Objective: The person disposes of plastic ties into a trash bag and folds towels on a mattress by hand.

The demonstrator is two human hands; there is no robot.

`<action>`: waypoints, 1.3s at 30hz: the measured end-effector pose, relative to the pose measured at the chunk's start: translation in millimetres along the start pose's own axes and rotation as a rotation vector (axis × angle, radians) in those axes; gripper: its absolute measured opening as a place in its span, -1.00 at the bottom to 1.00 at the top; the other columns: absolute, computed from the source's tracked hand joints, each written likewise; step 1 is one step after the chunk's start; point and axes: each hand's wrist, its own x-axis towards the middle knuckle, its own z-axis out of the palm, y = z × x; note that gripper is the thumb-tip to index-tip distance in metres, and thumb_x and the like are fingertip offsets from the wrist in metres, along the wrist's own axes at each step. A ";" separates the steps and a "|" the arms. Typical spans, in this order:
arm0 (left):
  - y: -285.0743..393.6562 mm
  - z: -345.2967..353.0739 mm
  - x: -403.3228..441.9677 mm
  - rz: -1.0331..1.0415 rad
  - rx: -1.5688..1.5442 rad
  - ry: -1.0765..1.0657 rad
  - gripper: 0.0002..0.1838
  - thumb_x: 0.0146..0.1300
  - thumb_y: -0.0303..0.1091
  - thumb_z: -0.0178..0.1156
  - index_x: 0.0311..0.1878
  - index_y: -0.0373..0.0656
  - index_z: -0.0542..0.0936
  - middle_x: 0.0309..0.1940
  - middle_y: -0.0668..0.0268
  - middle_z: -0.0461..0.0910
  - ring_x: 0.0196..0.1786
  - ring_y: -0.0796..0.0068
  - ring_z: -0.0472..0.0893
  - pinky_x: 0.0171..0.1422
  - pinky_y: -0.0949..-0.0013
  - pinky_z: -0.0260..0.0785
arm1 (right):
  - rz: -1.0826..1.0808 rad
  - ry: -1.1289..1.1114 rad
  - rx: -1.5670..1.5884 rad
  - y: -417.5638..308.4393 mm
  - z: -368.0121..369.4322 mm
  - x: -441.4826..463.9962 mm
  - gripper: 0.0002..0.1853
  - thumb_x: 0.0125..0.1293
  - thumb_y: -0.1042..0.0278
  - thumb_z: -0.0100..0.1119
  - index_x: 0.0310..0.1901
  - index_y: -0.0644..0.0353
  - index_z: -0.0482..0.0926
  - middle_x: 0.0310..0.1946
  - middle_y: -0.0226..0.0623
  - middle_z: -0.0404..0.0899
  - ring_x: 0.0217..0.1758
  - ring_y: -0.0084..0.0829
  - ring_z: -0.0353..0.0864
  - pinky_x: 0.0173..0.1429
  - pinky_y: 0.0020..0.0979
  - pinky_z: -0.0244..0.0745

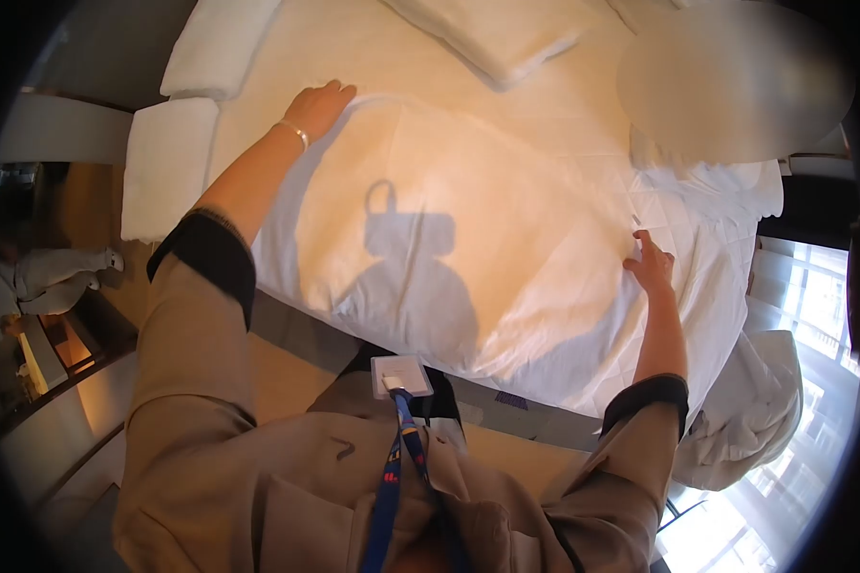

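Note:
A white sheet (516,286) with soft wrinkles lies over the bed. At the upper left, my left hand (323,107) has its fingers bent together on a fold of this sheet, and a pale band circles the wrist. On the right side of the bed my right hand (652,263) touches the sheet, thumb and forefinger apart, with creases around it. Shadows of my head and arms fall on the fabric between the hands.
White pillows (167,167) line the bed's left side, and another white pillow (497,38) is at the top. Bunched white fabric (750,411) sits at the lower right beside a bright curtained window (812,296). A mirror (53,286) is on the left. A blurred patch covers the upper right.

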 end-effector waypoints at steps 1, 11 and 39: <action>3.0 -3.0 -13.0 -0.026 -0.009 0.067 -0.62 0.08 -0.47 0.11 0.02 -0.03 0.45 -0.26 0.19 0.46 -0.21 0.25 0.52 -0.17 0.29 0.37 | -0.077 0.106 -0.104 -0.2 -0.7 -0.6 -0.49 -0.08 0.33 0.34 -0.04 -0.01 0.38 -0.22 -0.29 0.52 -0.07 -0.22 0.51 0.06 -0.17 0.24; 1.4 13.9 -228.1 0.041 -0.087 0.283 -0.81 0.06 -0.44 0.02 -0.27 0.03 0.55 -0.36 0.39 0.42 -0.19 0.41 0.45 -0.05 0.33 0.23 | -0.355 0.401 0.001 9.5 6.6 -152.3 -0.82 -0.03 0.57 0.16 -0.41 0.19 0.35 -0.47 -0.20 0.42 -0.32 -0.10 0.43 -0.27 -0.13 0.33; -0.1 29.1 -282.4 0.020 -0.337 -0.414 -0.75 -0.08 -0.58 0.12 -0.31 -0.07 0.61 -0.23 0.32 0.55 -0.09 0.26 0.51 -0.02 0.30 0.35 | -0.270 -0.551 0.362 42.4 118.9 -277.4 -0.81 0.08 0.15 0.22 -0.32 0.04 0.58 -0.35 -0.32 0.59 -0.28 -0.23 0.58 -0.20 -0.24 0.46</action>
